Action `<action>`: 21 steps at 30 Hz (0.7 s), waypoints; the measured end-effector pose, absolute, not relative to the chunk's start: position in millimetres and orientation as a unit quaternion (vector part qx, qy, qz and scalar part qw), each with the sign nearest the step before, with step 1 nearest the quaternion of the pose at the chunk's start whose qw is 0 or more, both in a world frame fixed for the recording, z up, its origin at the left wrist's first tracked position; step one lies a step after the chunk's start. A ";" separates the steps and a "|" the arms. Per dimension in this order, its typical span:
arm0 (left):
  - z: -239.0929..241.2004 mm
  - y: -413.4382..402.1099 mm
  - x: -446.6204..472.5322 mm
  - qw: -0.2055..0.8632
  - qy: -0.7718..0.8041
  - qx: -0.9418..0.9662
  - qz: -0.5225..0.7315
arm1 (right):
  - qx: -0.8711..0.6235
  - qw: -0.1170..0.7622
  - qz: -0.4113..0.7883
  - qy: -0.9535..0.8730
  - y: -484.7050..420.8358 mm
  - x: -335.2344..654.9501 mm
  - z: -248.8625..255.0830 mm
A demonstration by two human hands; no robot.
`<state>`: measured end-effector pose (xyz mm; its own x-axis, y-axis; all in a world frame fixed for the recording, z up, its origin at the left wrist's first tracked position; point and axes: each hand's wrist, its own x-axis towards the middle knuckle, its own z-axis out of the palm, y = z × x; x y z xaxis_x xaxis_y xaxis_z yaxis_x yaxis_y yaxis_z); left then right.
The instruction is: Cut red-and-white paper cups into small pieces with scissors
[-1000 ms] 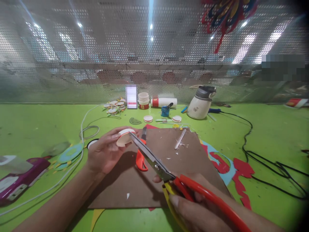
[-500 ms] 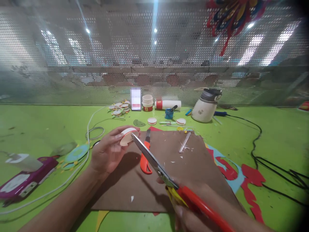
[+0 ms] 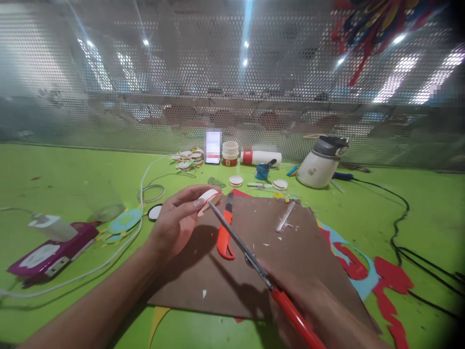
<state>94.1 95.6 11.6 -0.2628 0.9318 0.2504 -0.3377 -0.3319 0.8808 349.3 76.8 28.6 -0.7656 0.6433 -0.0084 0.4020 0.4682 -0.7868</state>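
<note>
My left hand (image 3: 178, 218) pinches a small round piece cut like a paper cup's base (image 3: 208, 197), white with a red line round its rim. My right hand (image 3: 298, 295) grips the red handles of a pair of scissors (image 3: 241, 243). The blade tips meet the cup piece's lower edge. Below the blades, an orange utility knife (image 3: 225, 235) with its blade out lies on a brown board (image 3: 254, 281). White paper scraps and a clear plastic strip (image 3: 286, 216) are scattered on that board.
At the back of the green table stand a phone (image 3: 212, 147), stacked paper cups (image 3: 230, 154), a blue jar (image 3: 262, 171) and a white bottle (image 3: 317, 162). A purple power strip (image 3: 54, 249) sits left, its white cable crossing near my left arm. Red cutouts (image 3: 392, 276) lie right.
The cup piece has tilted in my left hand, showing more of its side. The scissors have turned, with their blades now nearly edge-on. The whole view has shifted slightly.
</note>
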 end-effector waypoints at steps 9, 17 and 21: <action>12.1 94.4 97.8 0.470 0.357 0.389 0.707 | -0.345 0.125 0.391 -0.844 77.1 353.6 30.8; 13.0 94.1 98.0 0.478 0.366 0.382 0.701 | -0.328 0.109 0.392 -0.853 79.7 351.3 34.5; 12.3 94.2 97.5 0.483 0.362 0.386 0.697 | -0.338 0.105 0.395 -0.848 79.4 351.0 33.3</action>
